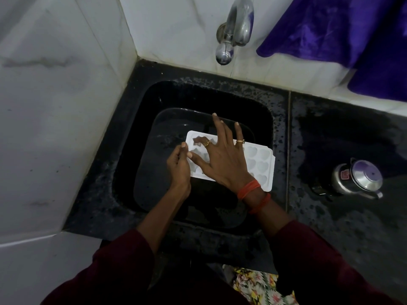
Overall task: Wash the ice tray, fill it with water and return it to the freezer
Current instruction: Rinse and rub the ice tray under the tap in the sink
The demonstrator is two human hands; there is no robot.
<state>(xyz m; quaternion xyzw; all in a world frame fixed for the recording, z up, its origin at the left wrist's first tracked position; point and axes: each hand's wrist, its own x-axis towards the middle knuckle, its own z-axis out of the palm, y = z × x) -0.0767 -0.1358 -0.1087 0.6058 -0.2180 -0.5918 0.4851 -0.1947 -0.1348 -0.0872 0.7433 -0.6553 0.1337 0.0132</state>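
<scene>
We see the white ice tray [262, 164] in the middle of the black sink [209, 84], lying over a dark tub [152, 133] that sits in the bowl. Its long side runs roughly from 10 o'clock to 4 o'clock.

The left hand [179, 166] is at the tray's 9 o'clock end. Its fingers are curled, and the thumb and forefinger pinch that short edge.

The right hand [222, 159] comes in from 5 o'clock and lies spread across the middle of the tray. Its fingers are straight and apart and grip nothing. The fingertips point toward 12 o'clock and reach past the tray's far edge, over the tub. The thumb points toward 9 o'clock and ends just beside the left hand's fingers. We cannot tell how firmly the palm presses down.

The heart-shaped cells at the 3 o'clock end are uncovered, and a star-shaped cell shows near 11 o'clock, beside the forefinger.

There are rings [240, 141] on the right hand and orange threads [251, 190] around its wrist.

A steel tap [236, 29] juts from the tiled wall at the sink's 12 o'clock. A purple cloth [341, 29] hangs at 1 o'clock, and a steel pot [359, 179] stands on the wet counter [341, 216] at 3 o'clock, well apart from the tray.
</scene>
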